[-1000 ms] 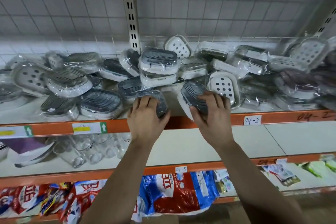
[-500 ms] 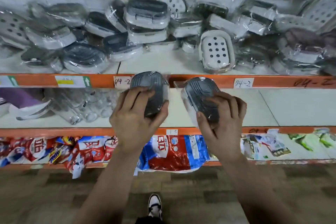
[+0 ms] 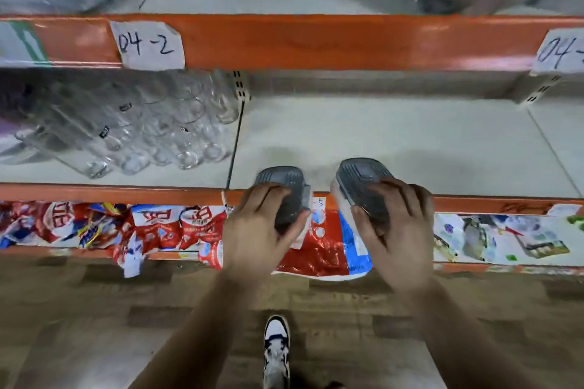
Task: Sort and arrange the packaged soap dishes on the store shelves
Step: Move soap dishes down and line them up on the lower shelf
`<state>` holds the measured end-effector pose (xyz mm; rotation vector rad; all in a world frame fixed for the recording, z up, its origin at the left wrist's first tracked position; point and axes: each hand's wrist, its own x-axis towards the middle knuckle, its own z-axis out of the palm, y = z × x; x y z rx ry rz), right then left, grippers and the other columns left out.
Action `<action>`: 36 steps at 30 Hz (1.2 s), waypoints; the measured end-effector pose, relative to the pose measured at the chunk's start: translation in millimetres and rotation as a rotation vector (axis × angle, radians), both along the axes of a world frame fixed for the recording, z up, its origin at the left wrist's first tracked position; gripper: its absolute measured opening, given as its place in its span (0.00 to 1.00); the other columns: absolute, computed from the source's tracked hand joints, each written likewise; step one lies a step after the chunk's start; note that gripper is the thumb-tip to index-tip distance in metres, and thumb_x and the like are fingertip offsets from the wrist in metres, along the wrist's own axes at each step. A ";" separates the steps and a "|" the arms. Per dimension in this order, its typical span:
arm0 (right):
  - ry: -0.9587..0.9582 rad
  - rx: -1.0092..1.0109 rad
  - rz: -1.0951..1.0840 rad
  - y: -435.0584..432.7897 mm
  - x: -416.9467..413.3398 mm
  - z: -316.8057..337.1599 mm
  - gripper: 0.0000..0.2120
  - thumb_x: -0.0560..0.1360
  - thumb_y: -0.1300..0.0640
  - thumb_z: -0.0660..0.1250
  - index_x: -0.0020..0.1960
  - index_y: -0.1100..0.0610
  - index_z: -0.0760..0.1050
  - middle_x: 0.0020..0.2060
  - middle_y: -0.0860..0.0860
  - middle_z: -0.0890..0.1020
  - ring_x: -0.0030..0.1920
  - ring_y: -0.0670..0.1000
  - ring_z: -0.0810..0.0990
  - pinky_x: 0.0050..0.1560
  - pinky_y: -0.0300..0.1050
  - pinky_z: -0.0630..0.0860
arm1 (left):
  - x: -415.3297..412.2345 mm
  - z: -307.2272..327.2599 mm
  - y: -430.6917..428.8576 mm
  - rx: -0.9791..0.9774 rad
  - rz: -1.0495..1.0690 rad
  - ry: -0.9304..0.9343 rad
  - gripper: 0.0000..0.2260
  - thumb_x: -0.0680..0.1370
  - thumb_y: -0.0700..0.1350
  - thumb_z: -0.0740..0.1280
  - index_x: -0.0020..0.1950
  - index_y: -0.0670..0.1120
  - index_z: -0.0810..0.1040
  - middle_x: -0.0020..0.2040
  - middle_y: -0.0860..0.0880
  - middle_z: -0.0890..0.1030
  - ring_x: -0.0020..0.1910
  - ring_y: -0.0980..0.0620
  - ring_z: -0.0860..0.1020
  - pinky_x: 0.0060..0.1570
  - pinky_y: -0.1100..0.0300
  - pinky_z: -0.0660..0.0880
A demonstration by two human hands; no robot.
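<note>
Left hand [image 3: 262,230] is gripping one wrapped soap dish [image 3: 278,178], right hand [image 3: 396,230] a second soap dish [image 3: 360,172], at the middle shelf [image 3: 410,136] front; laying both flat, side by side, looks best.

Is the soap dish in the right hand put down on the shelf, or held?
Held: the right hand grips the soap dish over the shelf's front edge. Whether it touches the shelf, cannot tell.

Observed: left hand [image 3: 259,230] and right hand [image 3: 395,230] bare; both forearms bare as far up as they show. One shoe [image 3: 276,347] in view: low sneaker, white toe and side panels, dark navy or black overlays, white laces. Dark fabric at its heel, too blurred to identify.
</note>
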<state>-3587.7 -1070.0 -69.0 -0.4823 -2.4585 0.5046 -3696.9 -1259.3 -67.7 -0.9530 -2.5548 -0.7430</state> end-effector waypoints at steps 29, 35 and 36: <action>0.045 0.001 -0.123 23.3 -101.4 -105.7 0.21 0.76 0.45 0.64 0.58 0.61 0.79 0.58 0.56 0.81 0.58 0.65 0.74 0.57 0.56 0.71 | -187.0 -113.6 81.6 -0.248 -0.050 -0.158 0.31 0.81 0.61 0.52 0.76 0.41 0.65 0.75 0.42 0.66 0.76 0.43 0.61 0.75 0.40 0.55; 0.008 0.005 -0.124 24.1 -124.6 -108.5 0.22 0.76 0.44 0.64 0.58 0.60 0.80 0.59 0.57 0.81 0.59 0.65 0.73 0.58 0.54 0.71 | -154.0 -131.6 27.8 -0.093 0.066 -0.136 0.23 0.80 0.52 0.55 0.71 0.41 0.70 0.68 0.40 0.74 0.66 0.40 0.72 0.66 0.45 0.68; -0.008 0.011 -0.126 25.4 -131.5 -108.4 0.22 0.75 0.43 0.64 0.58 0.59 0.80 0.60 0.56 0.80 0.59 0.65 0.73 0.57 0.54 0.72 | -153.8 -133.2 26.9 -0.094 0.076 -0.157 0.24 0.80 0.53 0.55 0.71 0.40 0.70 0.69 0.40 0.73 0.67 0.40 0.71 0.67 0.45 0.67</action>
